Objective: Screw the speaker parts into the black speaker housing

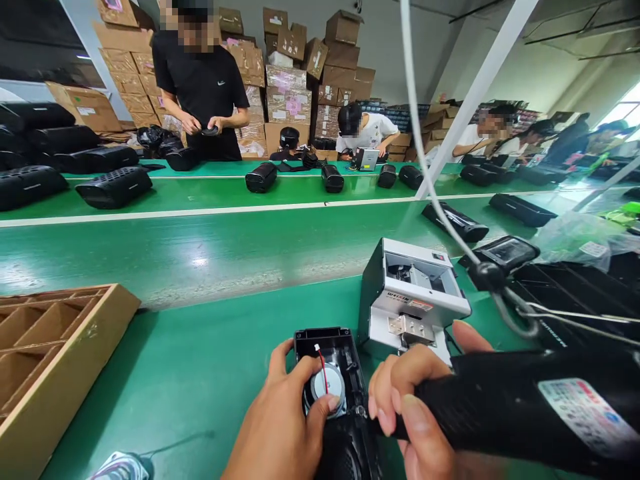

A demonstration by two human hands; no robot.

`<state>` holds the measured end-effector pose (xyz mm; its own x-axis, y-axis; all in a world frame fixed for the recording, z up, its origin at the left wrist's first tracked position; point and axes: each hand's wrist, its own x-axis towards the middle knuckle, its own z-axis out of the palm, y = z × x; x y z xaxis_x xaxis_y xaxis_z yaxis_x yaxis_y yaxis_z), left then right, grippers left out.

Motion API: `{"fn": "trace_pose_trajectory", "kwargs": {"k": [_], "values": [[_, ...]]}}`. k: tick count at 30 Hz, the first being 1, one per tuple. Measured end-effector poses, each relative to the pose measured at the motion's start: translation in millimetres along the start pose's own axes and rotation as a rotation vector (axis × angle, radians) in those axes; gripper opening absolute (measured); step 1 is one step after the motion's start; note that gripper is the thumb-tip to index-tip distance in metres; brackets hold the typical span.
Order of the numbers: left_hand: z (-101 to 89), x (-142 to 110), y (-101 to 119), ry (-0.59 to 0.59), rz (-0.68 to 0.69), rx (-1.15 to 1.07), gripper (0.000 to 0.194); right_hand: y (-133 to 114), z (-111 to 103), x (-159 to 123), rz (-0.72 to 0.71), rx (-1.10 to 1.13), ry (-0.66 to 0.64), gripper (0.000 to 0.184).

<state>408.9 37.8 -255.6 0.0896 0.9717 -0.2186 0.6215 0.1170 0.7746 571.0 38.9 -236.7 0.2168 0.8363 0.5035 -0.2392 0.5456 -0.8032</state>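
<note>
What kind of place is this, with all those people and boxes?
Most likely a factory assembly line. A long green conveyor belt carries black speaker housings, stacked cardboard boxes fill the back, and the right hand holds a powered screwdriver over an open housing.

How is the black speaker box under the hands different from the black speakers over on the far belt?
The open speaker shell lies open, showing a round silver driver and a red wire; the finished speakers are closed up, with grilles. The shell is held by the left hand while the right hand grips a black power screwdriver; nobody touches the finished ones. Both are black and sit on green surfaces.
</note>
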Motion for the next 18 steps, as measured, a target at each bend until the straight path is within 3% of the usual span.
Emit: {"fn": "trace_pose_trajectory", "kwargs": {"k": [10, 18], "values": [[-3.2, -1.4, 8.5, -0.016, -0.033, 0.018, 0.032, 12.5, -3.7, -4.1, -0.001, 0.019, -0.034, 0.065], [-2.5, -3.1, 12.4, -0.021, -0.038, 0.023, 0.037, 16.9, -5.8, -11.3, -0.022, -0.098, -0.138, 0.035]]}}
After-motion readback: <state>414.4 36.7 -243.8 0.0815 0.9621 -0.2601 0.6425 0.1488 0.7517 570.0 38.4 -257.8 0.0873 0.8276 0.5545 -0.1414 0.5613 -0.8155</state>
